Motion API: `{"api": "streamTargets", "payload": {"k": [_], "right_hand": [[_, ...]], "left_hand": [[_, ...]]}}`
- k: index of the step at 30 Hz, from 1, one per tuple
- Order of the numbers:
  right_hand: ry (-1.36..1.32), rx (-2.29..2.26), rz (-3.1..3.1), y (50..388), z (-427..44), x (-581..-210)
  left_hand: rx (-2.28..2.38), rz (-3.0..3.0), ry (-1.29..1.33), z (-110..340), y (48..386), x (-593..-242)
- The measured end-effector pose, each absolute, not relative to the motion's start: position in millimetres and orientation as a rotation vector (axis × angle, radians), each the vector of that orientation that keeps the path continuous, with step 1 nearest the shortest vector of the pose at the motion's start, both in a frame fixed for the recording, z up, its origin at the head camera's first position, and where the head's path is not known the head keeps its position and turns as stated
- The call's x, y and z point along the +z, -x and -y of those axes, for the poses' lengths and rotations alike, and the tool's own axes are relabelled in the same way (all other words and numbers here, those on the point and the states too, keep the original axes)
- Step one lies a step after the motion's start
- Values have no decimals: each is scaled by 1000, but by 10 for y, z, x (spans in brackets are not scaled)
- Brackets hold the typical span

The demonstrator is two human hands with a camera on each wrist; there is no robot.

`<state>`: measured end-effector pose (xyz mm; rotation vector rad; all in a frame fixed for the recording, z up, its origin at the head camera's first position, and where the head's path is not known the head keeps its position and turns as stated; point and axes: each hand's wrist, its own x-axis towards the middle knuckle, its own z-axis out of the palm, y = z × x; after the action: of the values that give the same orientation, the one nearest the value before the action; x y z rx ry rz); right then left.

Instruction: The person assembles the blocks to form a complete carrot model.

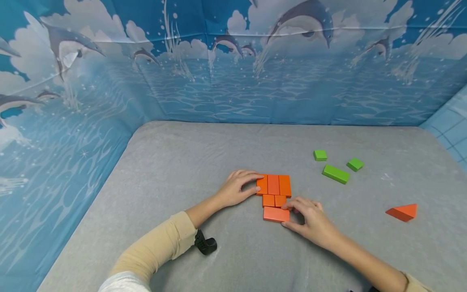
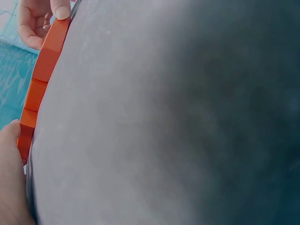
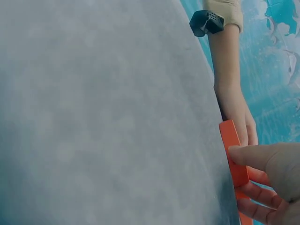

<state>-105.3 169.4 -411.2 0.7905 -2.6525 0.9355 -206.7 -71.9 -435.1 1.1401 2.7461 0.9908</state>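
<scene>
Front orange rectangular block [image 1: 274,214]: right hand [image 1: 310,220] pinching its right end, apparently for alignment | back-row leftmost orange block [image 1: 263,186]: left hand [image 1: 235,189], thumb and forefinger apart, touching, likely steadying.

Six smooth orange blocks [image 1: 285,187] lie flat in three close-set rows on the grey worktop [image 1: 204,154]. Farthest are three oblong blocks [image 1: 273,184] side by side, their long edges touching; fingers of the left hand [image 1: 233,190] touch the leftmost. Next come two small blocks [image 1: 268,200], edge to edge. Nearest lies a wide, paler block [image 1: 274,214], set crosswise, the right hand [image 1: 310,219] pinching its right end.
</scene>
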Motion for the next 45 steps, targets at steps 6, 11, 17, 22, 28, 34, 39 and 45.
{"api": "streamTargets", "payload": {"k": [6,11,17,22,28,34,39,45], "right_hand": [[-743,900,2670,1042,-1661,-4127],[-724,899,2676,1043,-1653,-4138],[-719,906,2668,1057,-1648,-4152],[-710,899,2666,1060,-1641,-4165],[-695,895,2658,1058,-1636,-4195],[-702,905,2641,1061,-1689,-4176],[-722,905,2554,1134,-2036,-4005],[-595,789,2572,1175,-2820,-3856]], "left_hand": [[994,-2745,-1147,714,2072,-4352],[994,-2744,-1151,713,2073,-4351],[987,-2746,-1147,717,2073,-4354],[990,-2748,-1151,715,2068,-4352],[997,-2748,-1155,711,2062,-4355],[990,-2753,-1158,701,2061,-4376],[1000,-2751,-1162,697,2054,-4391],[1002,-2760,-1163,692,2046,-4398]]}}
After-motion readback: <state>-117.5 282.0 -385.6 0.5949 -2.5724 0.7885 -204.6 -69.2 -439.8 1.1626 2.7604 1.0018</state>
